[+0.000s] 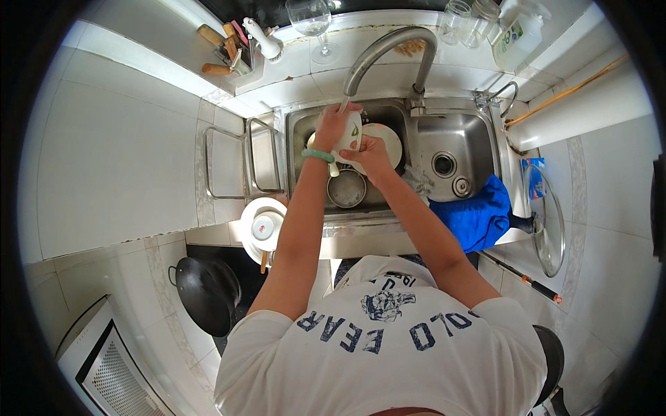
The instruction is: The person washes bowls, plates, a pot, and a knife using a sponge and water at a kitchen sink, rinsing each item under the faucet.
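Observation:
Both hands are over the left basin [370, 200] of a steel sink, below the curved faucet [391, 44]. A thin stream of water runs down onto my left hand [331, 126], which holds a tilted white bowl [354, 127] with a printed plant pattern. My right hand [371, 154] grips the lower side of that bowl, thumb on its outer surface. A green bangle [318, 155] circles my left wrist. Under the hands lie a white plate [387, 138] and a round metal pot or bowl [347, 188]. A pale handle [333, 169] shows beside the left wrist.
A grey mesh cloth [417, 181] hangs at the divider beside the right basin [452, 135]. A blue cloth [473, 216] drapes over the front edge. Stacked white dishes [250, 221] stand left, near a black wok [205, 296]. A wine glass [310, 23] stands behind the sink.

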Demonstrator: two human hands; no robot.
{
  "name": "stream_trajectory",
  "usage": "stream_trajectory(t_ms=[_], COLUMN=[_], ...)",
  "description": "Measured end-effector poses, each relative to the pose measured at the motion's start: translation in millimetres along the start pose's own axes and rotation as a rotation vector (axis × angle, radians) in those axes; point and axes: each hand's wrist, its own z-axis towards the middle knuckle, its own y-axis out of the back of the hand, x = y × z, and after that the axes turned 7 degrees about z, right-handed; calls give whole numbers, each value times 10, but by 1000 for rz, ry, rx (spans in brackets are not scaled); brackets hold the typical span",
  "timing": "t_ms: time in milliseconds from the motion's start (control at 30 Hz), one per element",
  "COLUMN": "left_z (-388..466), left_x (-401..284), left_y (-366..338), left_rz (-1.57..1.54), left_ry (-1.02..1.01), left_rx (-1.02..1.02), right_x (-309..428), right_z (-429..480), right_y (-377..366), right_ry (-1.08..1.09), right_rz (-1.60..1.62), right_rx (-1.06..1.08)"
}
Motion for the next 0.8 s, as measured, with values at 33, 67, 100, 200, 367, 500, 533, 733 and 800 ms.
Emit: stream_trajectory(t_ms=[33, 67, 100, 200, 367, 500, 533, 733, 800], left_z=[-25, -68, -123, -393, -287, -459, -505, -710, -785], left_x=[17, 151, 231, 166, 307, 37, 71, 214, 248], left_y=[-36, -109, -208, -354, -92, 121, 128, 128, 70], left_rz=[107, 369, 369, 228, -267, -699, -741, -602, -514], left_ry=[-73, -402, -401, -298, 14, 160, 30, -85, -28], left_rx=[-125, -303, -305, -436, -136, -7, 20, 4, -80], right_x=[-22, -37, -41, -49, -13, 56, 253, 230, 148], right_z=[36, 54, 60, 15, 9, 155, 121, 367, 334], right_y=[1, 22, 51, 94, 164, 149, 18, 84, 108], right_ry=[16, 17, 45, 42, 5, 40, -37, -257, -291], right_rz=[116, 115, 138, 134, -12, -40, 2, 15, 35], right_rx=[-37, -34, -35, -26, 117, 180, 140, 293, 320])
